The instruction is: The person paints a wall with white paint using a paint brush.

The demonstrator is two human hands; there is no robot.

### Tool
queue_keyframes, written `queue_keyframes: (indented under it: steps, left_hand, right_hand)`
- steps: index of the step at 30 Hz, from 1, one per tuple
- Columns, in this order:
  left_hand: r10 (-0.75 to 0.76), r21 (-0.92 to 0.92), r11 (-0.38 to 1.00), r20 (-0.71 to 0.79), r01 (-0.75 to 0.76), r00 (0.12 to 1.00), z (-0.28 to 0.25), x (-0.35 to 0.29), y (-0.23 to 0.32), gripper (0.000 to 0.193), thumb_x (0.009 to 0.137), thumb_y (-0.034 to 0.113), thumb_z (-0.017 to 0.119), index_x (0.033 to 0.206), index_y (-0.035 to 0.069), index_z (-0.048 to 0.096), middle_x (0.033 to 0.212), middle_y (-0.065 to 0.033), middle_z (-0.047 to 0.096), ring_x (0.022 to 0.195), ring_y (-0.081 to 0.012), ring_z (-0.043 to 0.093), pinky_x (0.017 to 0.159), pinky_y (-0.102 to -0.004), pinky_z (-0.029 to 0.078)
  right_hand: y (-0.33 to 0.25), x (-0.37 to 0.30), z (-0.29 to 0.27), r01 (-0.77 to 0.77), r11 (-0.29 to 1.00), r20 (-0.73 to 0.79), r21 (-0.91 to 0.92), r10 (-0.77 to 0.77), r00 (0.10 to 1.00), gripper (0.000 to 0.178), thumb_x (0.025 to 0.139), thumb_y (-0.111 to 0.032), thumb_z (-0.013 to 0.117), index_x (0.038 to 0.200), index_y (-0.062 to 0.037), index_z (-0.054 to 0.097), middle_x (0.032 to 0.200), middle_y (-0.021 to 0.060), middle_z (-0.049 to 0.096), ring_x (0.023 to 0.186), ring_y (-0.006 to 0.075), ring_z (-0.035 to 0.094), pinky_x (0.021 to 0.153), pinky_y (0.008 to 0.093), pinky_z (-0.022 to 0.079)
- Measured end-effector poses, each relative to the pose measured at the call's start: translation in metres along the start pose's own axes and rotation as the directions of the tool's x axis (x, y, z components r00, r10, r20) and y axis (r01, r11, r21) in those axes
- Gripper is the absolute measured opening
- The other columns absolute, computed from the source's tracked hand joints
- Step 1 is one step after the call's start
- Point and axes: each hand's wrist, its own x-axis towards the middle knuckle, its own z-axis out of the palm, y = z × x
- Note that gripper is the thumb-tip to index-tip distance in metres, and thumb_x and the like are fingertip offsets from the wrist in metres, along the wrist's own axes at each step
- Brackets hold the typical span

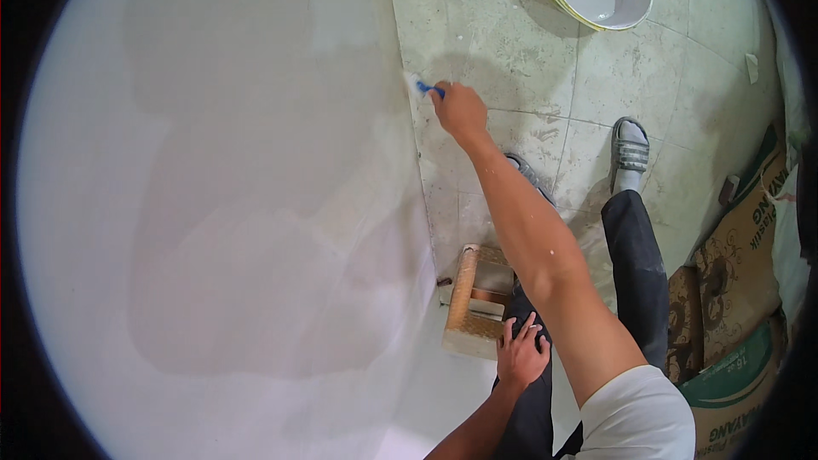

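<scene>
My right hand (461, 111) reaches out across the floor, closed around a small blue-handled paintbrush (423, 86). Its whitish head meets the foot of the wall (256, 162), right where the wall joins the tiles. Large darker, damp-looking patches cover much of that pale wall. My left hand (521, 356) lies on my left leg with the fingers spread; a small light band shows at one finger, too small to make out.
A bucket (643, 0) of white liquid stands on the dirty tiled floor (511, 43) at the far right. A tan woven-patterned stool (461, 298) is beside my left leg. Flattened cardboard (737, 268) lies along the right. My sandalled foot (630, 149) stands on the tiles.
</scene>
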Motion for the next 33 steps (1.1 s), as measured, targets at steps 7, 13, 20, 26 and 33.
queue_keyframes:
  steps: [7,13,20,26,33]
  left_hand:
    - [-0.093,0.02,0.995,-0.037,0.094,0.995,-0.005,-0.003,-0.01,0.03,0.091,0.03,0.062,0.113,0.013,0.073,0.149,0.0029,0.059,0.141,-0.0332,0.042,0.107,-0.0558,0.044]
    - [-0.067,0.005,0.998,-0.079,0.067,0.995,-0.017,-0.001,-0.004,0.032,0.091,0.029,0.065,0.118,0.013,0.071,0.137,-0.0009,0.066,0.14,-0.0353,0.046,0.109,-0.0552,0.044]
    - [-0.019,-0.035,0.999,-0.009,0.018,1.0,-0.013,0.006,0.008,0.03,0.09,0.028,0.062,0.113,0.014,0.075,0.149,0.003,0.059,0.142,-0.0322,0.042,0.111,-0.053,0.041]
    - [-0.117,-0.012,0.993,-0.024,0.116,0.993,-0.022,-0.002,-0.007,0.028,0.091,0.028,0.063,0.116,0.016,0.071,0.151,0.0018,0.057,0.142,-0.033,0.043,0.111,-0.0576,0.041]
    - [-0.097,-0.064,0.994,-0.064,0.093,0.993,-0.02,0.0,-0.002,0.032,0.09,0.029,0.062,0.115,0.014,0.074,0.148,0.0023,0.06,0.143,-0.0314,0.043,0.11,-0.0563,0.04]
  right_hand:
    - [-0.131,-0.097,-0.044,0.352,0.908,0.202,0.226,-0.398,0.895,0.03,0.099,-0.043,0.065,0.11,-0.0183,0.078,0.082,0.0149,0.071,0.078,0.0372,0.068,0.069,0.0469,0.054]
    - [-0.121,-0.095,-0.059,0.231,0.822,0.272,0.52,-0.416,0.868,0.029,0.097,-0.037,0.073,0.112,-0.0129,0.078,0.077,0.0157,0.071,0.063,0.0315,0.062,0.062,0.0388,0.05]
    - [-0.007,0.027,-0.009,0.013,0.999,-0.212,0.053,-0.002,0.977,0.033,0.099,-0.041,0.066,0.108,-0.0116,0.078,0.089,0.0205,0.073,0.085,0.04,0.07,0.071,0.049,0.053]
    - [-0.118,-0.078,-0.065,0.359,0.882,0.185,0.304,-0.425,0.886,0.03,0.097,-0.038,0.071,0.113,-0.0138,0.078,0.086,0.017,0.073,0.075,0.0355,0.066,0.067,0.0426,0.052]
    - [-0.066,-0.048,-0.026,0.297,0.897,0.158,0.326,-0.361,0.919,0.03,0.098,-0.034,0.071,0.117,-0.0106,0.076,0.085,0.0182,0.072,0.069,0.0313,0.062,0.067,0.0396,0.051]
